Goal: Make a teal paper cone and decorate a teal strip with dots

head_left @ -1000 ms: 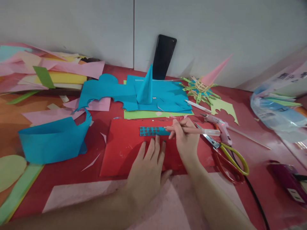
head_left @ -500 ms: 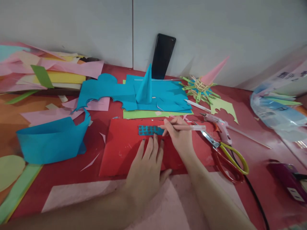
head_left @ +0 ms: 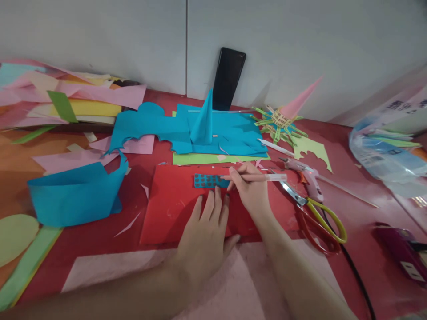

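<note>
A small blue paper strip [head_left: 203, 180] with rows of dark marks lies on the red sheet [head_left: 167, 213]. My left hand [head_left: 205, 231] rests flat on that sheet, fingers spread, its fingertips at the strip's lower edge. In a writing grip, my right hand [head_left: 250, 191] holds a pen [head_left: 256, 177] with a pinkish barrel and a clear end. The pen's tip is on the strip, among the marks, and my right fingers cover the strip's right end. Close to the right hand lie scissors [head_left: 300, 200] with one red and one yellow handle.
Behind the sheet stands a blue paper cone [head_left: 203, 122] on blue paper. A phone [head_left: 229, 78] leans on the wall. At right are a glue gun [head_left: 308, 175], a pink-coned paper piece [head_left: 283, 118] and a purple power strip [head_left: 400, 251]. A blue paper band [head_left: 73, 198] stands left.
The view has shifted very slightly, so everything sits a little further right. Both hands keep their places, with the pen tip still at the strip.
</note>
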A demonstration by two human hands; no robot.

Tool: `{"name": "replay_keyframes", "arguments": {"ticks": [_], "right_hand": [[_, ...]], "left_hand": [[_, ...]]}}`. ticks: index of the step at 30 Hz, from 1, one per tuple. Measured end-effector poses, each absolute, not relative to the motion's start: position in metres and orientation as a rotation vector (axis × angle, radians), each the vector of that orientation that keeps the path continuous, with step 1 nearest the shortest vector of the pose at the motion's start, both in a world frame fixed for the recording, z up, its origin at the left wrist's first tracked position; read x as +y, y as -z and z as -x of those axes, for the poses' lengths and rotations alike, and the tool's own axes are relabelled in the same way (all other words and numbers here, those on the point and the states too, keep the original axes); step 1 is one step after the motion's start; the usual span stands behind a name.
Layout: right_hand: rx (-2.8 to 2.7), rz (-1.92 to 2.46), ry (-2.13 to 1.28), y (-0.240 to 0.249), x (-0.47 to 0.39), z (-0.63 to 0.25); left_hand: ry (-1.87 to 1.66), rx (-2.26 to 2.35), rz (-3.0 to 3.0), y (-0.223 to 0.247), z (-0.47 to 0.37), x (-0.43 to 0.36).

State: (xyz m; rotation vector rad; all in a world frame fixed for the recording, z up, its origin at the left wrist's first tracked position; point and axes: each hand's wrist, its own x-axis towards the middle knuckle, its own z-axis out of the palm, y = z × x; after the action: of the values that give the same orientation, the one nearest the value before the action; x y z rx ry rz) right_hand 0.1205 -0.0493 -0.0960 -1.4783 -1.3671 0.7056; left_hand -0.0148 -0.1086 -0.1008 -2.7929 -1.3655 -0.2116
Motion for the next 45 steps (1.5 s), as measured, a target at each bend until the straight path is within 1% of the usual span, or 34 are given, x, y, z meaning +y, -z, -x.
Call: {"name": "replay_keyframes", "arguments": {"ticks": [15,17,22,24,34,39,45], "right_hand": [[-1.307,1.506,-0.626,0.093,-0.050,-0.118],[-1.222,1.512,-0.567,0.092,-0.050,-0.119],[-1.111,1.513,-0.297,0.093,-0.049,-0.125],[-1.094,1.498,-0.268,0.096,-0.048,-0.128],[-1.135,1.336,-0.521,0.103,-0.052,-0.130],[-1.112,1.275,-0.590,0.106,-0.048,-0.132],[-1.096,1.243,-0.591,0.107,-0.046,-0.132]], "left_hand": [[0.232,-1.364,2.797,0.101,0.015,-0.109],[0.241,-1.360,2.787,0.101,0.015,-0.109],[0.247,-1.360,2.760,0.103,0.014,-0.109],[0.240,-1.368,2.758,0.103,0.014,-0.110],[0.258,-1.362,2.772,0.104,0.014,-0.109],[0.248,-1.370,2.767,0.104,0.014,-0.110],[0.261,-1.389,2.770,0.104,0.015,-0.110]]}}
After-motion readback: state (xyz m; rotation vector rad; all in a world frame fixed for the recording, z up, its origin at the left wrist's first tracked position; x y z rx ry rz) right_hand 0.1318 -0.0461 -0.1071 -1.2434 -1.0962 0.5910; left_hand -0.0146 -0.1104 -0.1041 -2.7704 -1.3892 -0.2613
